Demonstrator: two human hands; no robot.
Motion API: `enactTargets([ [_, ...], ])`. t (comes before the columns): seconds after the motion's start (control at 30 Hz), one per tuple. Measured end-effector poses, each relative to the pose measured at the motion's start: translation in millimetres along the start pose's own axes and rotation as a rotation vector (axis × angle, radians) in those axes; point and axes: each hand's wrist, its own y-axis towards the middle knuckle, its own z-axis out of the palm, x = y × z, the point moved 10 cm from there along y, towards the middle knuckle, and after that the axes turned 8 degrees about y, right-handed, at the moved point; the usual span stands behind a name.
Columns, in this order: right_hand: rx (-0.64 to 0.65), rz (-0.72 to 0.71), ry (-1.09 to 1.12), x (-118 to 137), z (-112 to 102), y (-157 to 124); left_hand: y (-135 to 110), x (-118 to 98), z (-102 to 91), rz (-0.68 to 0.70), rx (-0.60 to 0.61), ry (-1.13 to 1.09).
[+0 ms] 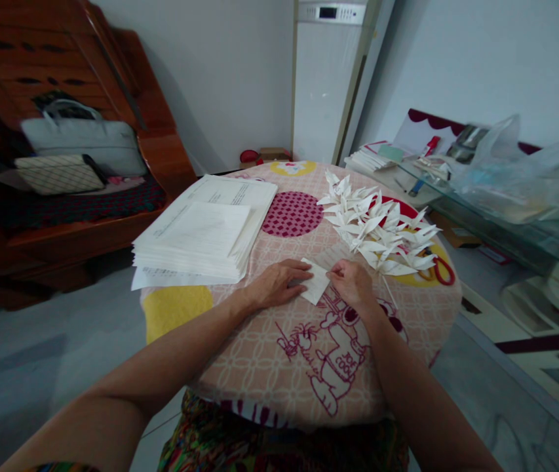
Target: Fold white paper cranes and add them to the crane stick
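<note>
- The left hand (282,283) is loosely open, its fingers resting on the left side of a small white paper (315,284).
- The right hand (352,282) pinches the paper's right edge with thumb and finger.
- The hands are apart, with the paper between them on the tablecloth (254,357).
- Pointy folded paper shapes (370,225) lie just past the right hand.

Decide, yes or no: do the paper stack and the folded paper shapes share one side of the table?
No: the paper stack sits left on the table, the folded paper shapes right.
</note>
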Motion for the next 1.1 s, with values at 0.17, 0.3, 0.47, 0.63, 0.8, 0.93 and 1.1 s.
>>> enactTargets([
  [0.17,0.023,0.016,-0.001,4,0,-1,1,4,1.8,-0.025,-0.002,0.001],
  [0.3,0.002,-0.03,0.099,6,0,-1,1,14,1.3,-0.076,-0.026,0.019],
  [0.47,0.023,0.003,0.611,-4,9,1,3,26,-4.2,-0.187,-0.064,-0.044],
  [0.63,0.017,0.06,0.927,-8,13,2,0,47,-5.1,-0.368,-0.133,-0.393],
  [0.8,0.031,0.099,0.958,-7,15,2,-3,66,2.7,-0.456,-0.179,-0.719],
  [0.93,0.056,0.133,0.946,-7,17,0,-5,68,0.6,-0.498,-0.209,-0.81],
  [1.1,0.188,0.135,0.915,1,24,-8,-9,69,-10.2,-0.548,-0.331,-0.878],
])
